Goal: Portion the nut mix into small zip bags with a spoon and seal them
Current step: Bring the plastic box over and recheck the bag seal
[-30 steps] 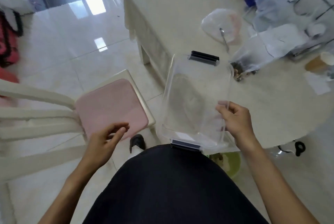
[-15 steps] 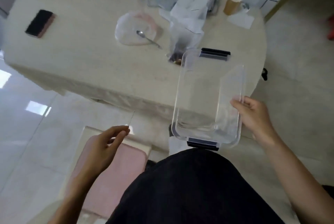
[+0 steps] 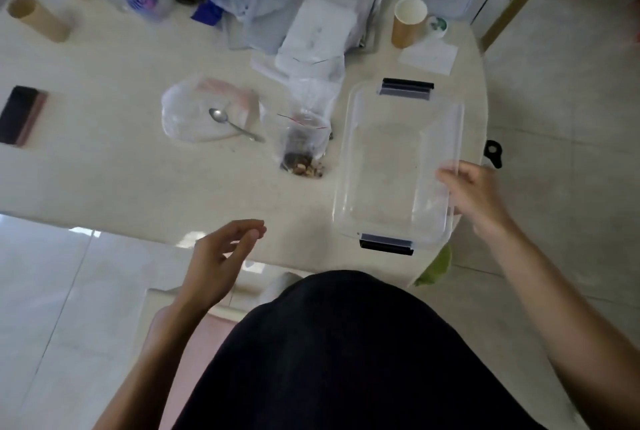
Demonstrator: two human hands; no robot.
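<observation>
- Your right hand (image 3: 474,197) grips the clear container (image 3: 398,166) by its right rim; set it flat.
- Left hand (image 3: 218,259) loose, holding nothing, near the table edge.
- Nut mix bag (image 3: 303,149) stands just left of the container; spoon (image 3: 235,124) further left.

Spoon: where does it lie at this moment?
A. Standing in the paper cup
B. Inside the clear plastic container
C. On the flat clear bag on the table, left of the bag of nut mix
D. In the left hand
C. The spoon lies on the flat clear bag, left of the bag of nut mix; the clear plastic container looks empty, and the left hand holds nothing.
</observation>
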